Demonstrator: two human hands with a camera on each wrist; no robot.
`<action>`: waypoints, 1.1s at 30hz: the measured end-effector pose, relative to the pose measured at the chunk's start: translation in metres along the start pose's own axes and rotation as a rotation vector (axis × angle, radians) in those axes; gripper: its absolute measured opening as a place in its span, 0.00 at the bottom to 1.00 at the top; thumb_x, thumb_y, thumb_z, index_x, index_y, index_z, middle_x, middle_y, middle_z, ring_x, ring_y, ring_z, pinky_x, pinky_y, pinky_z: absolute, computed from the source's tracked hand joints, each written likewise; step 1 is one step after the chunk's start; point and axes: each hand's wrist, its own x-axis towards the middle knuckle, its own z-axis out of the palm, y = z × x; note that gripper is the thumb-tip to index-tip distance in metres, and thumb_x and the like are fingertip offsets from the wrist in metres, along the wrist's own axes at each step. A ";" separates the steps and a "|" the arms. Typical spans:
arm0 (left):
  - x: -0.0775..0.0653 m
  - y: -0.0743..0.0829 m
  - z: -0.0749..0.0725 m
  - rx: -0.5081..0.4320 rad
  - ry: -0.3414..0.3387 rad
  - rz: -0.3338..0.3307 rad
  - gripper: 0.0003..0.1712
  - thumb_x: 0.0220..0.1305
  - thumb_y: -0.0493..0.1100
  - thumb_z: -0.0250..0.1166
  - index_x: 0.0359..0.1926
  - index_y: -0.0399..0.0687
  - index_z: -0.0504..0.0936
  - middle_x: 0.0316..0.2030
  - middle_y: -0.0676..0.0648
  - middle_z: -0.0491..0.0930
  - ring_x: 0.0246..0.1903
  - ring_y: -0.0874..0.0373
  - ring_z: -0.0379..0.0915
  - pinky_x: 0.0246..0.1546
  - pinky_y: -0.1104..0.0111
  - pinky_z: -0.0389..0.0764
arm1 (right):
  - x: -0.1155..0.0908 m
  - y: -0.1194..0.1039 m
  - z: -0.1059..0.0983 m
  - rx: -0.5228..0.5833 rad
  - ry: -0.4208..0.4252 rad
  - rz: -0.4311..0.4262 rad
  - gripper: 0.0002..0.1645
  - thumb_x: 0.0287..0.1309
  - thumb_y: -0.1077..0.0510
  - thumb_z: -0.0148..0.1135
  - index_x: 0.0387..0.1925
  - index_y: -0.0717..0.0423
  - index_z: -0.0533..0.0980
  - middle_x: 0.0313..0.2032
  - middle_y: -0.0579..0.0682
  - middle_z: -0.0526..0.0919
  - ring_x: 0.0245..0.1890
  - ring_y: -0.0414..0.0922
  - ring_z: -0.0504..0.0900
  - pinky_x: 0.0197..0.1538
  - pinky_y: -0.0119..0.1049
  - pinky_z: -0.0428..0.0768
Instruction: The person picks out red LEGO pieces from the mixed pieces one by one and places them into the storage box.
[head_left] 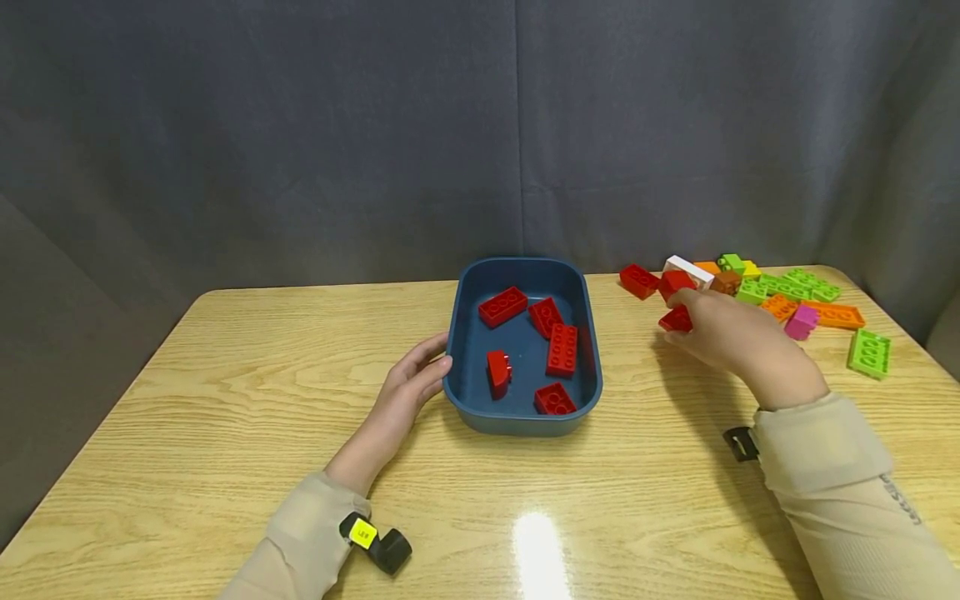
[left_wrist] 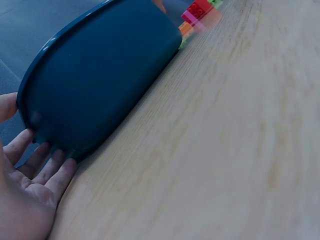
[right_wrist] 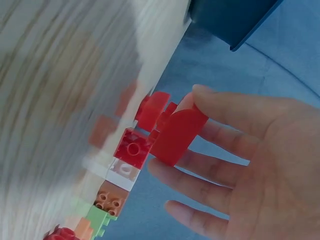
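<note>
My left hand (head_left: 401,390) rests against the left side of a dark blue bin (head_left: 525,427). In the left wrist view, its relaxed fingers (left_wrist: 60,172) touch the bin's outer wall. Over the table at right, my right hand (head_left: 731,333) pinches a red curved-top toy brick (right_wrist: 179,134) between thumb and fingers, studs facing away from the palm. The held brick (head_left: 677,319) is partly hidden by the fingers in the head view. Just beyond it sit a red brick (head_left: 677,282) and another red brick (head_left: 639,282).
Inside the bin lie several red bricks, among them a long one (head_left: 503,307) and a curved one (head_left: 498,373). A white brick (head_left: 688,272), a magenta brick (head_left: 802,322), an orange plate (head_left: 834,315) and a green brick (head_left: 870,354) are at right. A grey curtain (head_left: 337,150) hangs behind the table.
</note>
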 end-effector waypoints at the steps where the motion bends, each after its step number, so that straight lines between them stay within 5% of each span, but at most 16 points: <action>1: 0.000 0.000 0.000 0.001 0.000 0.001 0.29 0.68 0.47 0.51 0.68 0.47 0.62 0.69 0.43 0.61 0.65 0.53 0.60 0.68 0.51 0.63 | 0.000 -0.001 0.000 -0.001 0.003 -0.002 0.31 0.52 0.51 0.64 0.55 0.64 0.71 0.43 0.65 0.82 0.36 0.55 0.78 0.38 0.56 0.79; 18: 0.000 0.000 0.000 -0.012 -0.001 0.009 0.29 0.69 0.47 0.51 0.68 0.46 0.62 0.69 0.42 0.61 0.65 0.52 0.60 0.68 0.51 0.63 | -0.002 -0.016 -0.006 -0.009 0.060 -0.003 0.29 0.55 0.51 0.60 0.55 0.62 0.70 0.51 0.68 0.78 0.44 0.58 0.77 0.44 0.60 0.79; 33: 0.000 0.000 0.000 -0.015 -0.001 0.008 0.28 0.69 0.46 0.51 0.68 0.44 0.62 0.68 0.42 0.61 0.64 0.52 0.61 0.67 0.52 0.63 | -0.004 -0.023 -0.005 -0.048 0.210 -0.066 0.25 0.55 0.51 0.59 0.50 0.63 0.72 0.43 0.63 0.81 0.32 0.55 0.78 0.35 0.56 0.80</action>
